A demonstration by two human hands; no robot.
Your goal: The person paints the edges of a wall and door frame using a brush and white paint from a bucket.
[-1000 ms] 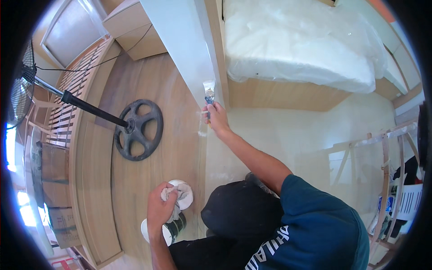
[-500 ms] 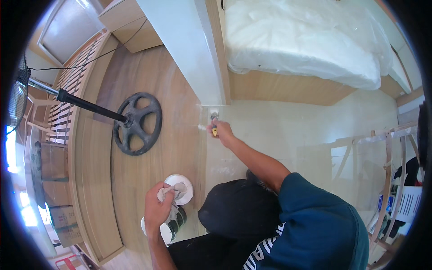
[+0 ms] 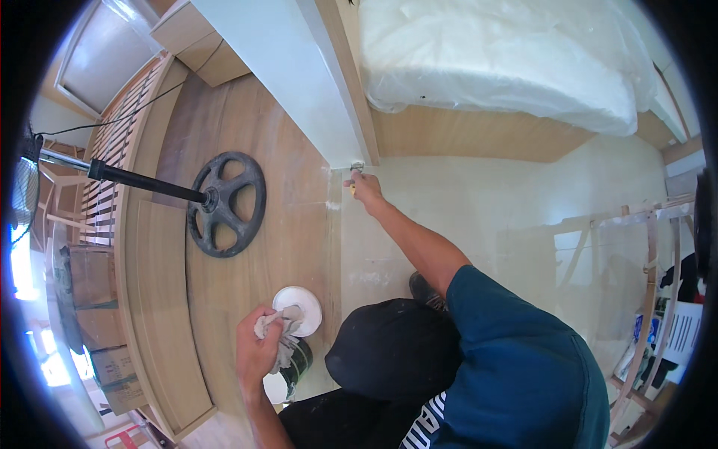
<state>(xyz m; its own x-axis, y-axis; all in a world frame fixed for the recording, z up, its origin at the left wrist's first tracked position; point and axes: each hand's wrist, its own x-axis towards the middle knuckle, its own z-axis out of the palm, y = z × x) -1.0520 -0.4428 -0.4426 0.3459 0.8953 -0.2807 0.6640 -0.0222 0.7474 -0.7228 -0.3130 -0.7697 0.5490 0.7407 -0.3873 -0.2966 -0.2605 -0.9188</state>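
Note:
At the foot of the white wall end, my right hand grips a putty knife. Yellow shows on its handle, and its blade reaches the base of the wall, partly covered by my fingers. Lower left, my left hand is closed on a crumpled grey rag that hangs down from the fingers. Behind the rag, a round white lid lies on the floor. A dark green can stands beside it, partly hidden by the rag.
A fan stand with a round black base stands on the wood floor to the left. A wooden bed frame runs along that side. Far right is a wooden rack; a plastic-covered mattress is at the back.
My right hand has moved slightly farther forward with the putty knife, up to the wall base. My left hand still holds the rag, which hangs lower. The view has shifted a little.

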